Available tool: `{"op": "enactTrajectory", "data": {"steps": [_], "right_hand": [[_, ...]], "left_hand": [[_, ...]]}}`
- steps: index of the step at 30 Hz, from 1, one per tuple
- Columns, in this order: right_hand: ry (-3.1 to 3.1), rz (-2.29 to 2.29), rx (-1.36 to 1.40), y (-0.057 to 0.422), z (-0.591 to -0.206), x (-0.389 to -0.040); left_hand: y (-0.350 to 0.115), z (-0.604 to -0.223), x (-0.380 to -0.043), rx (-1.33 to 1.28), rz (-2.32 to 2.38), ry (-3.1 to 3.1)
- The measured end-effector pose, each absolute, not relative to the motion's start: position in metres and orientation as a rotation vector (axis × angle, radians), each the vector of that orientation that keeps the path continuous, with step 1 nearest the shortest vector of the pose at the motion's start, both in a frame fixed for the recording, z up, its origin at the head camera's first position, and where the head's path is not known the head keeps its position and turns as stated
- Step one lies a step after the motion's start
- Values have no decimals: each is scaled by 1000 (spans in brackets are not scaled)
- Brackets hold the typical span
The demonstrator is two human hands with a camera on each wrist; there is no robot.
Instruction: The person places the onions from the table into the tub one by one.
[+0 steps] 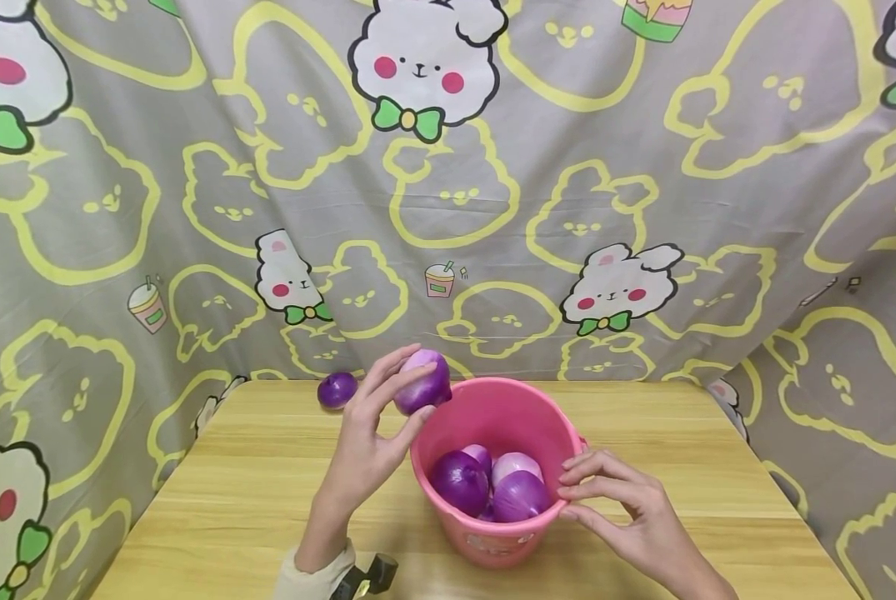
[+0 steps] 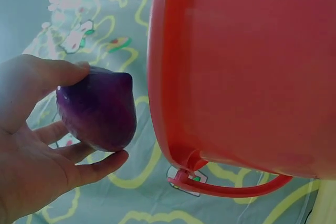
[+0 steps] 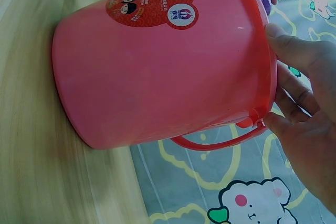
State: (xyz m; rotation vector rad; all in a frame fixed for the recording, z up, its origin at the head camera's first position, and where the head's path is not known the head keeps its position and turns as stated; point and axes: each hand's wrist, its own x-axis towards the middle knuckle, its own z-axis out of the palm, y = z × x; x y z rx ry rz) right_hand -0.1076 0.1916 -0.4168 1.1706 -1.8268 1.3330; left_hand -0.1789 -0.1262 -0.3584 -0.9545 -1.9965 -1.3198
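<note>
A purple onion (image 1: 427,388) is in my left hand (image 1: 371,446), held between thumb and fingers just above the left rim of a pink bucket (image 1: 458,521). The left wrist view shows the same onion (image 2: 100,108) beside the bucket wall (image 2: 252,77), apart from it. My right hand (image 1: 631,508) grips the bucket's right rim; in the right wrist view its thumb (image 3: 286,43) and fingers pinch the edge. Several onions (image 1: 460,482) lie at the bottom of the bucket, some partly hidden behind others.
Another purple onion (image 1: 337,390) sits at the back left of the wooden table (image 1: 252,475). Patterned grey cloth (image 1: 485,258) hangs behind and at both sides of the table. The bucket's handle (image 3: 218,142) hangs down at its far side.
</note>
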Motion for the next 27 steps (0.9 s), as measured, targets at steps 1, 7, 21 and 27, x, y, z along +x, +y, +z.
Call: {"op": "enactTrajectory", "data": {"steps": [1,7,21,27], "right_hand": [[-1827,1334,1172,192,-417,-108],[-1832,1342,1170,192,-418,-108],[-1819,1350,1185,192,-419,-109],[-1810,1356,1190,192,-418,-109]], "left_hand": [[-126,-359,-179,-957,-1319,-1994],[-123,-360,-179,-981,-1325,-1988],[-115,-363,-178,-1017,-1352,-1995],[-114,-363,-177,-1028,-1357,-2017]]}}
